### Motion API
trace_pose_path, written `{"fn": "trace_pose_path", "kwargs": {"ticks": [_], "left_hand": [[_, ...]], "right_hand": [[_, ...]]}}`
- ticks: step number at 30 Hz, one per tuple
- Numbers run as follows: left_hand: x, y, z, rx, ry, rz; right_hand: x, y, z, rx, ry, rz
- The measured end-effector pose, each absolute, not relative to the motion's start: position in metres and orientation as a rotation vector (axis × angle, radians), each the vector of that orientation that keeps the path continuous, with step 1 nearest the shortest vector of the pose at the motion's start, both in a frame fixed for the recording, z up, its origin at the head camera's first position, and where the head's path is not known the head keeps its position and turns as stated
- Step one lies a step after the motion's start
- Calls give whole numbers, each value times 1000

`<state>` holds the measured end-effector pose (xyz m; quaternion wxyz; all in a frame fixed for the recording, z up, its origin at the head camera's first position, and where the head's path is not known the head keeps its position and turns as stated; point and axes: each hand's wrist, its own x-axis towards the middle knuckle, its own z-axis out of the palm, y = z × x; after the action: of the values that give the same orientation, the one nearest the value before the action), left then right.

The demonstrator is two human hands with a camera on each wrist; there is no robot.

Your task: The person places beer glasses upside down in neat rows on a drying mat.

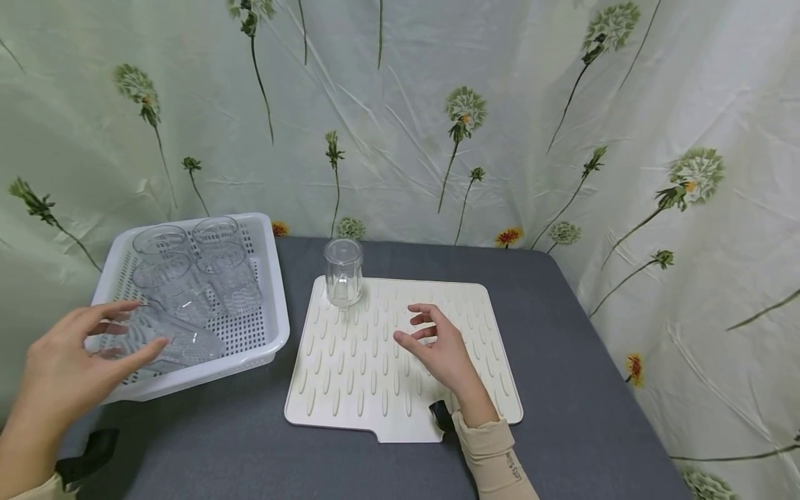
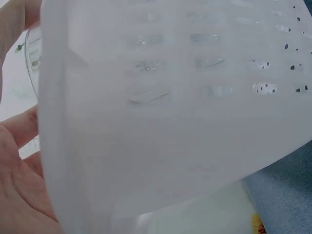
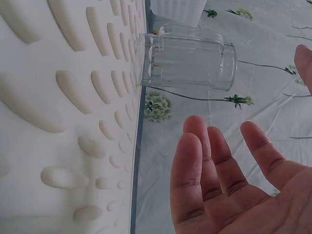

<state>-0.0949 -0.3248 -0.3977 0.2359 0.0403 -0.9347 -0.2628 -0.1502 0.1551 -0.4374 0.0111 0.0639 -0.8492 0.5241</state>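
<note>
My left hand (image 1: 81,354) is over the near left side of a white plastic basket (image 1: 281,326), thumb and fingers spread apart. Just past its fingertips, a clear glass (image 1: 194,346) lies on its side in the basket. In the left wrist view, the basket wall (image 2: 146,156) hides part of that hand (image 2: 19,165). Several more clear glasses (image 1: 221,271) stand farther back in the basket. My right hand (image 1: 440,347) hovers above a ribbed cream mat (image 1: 356,361), its fingers loosely bent around nothing. On the mat's far left corner stands one clear glass (image 1: 344,274), apart from the right hand (image 3: 234,190).
A dark grey cloth covers the table (image 1: 581,389), which extends right of the mat and along the front. Behind and to the right hangs a pale curtain (image 1: 400,139) printed with dandelions. The mat's near edge has a stepped cutout.
</note>
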Motion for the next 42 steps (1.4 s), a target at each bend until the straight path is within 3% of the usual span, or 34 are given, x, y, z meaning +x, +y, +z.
{"fn": "trace_pose_path", "kwargs": {"ticks": [28, 42], "left_hand": [[-91, -303, -403, 447, -2265, -1149], [-90, -292, -407, 367, -2118, -1266]], "right_hand": [[-149, 155, -440, 216, -2625, 1653], [-151, 156, -442, 226, -2620, 1654]]}}
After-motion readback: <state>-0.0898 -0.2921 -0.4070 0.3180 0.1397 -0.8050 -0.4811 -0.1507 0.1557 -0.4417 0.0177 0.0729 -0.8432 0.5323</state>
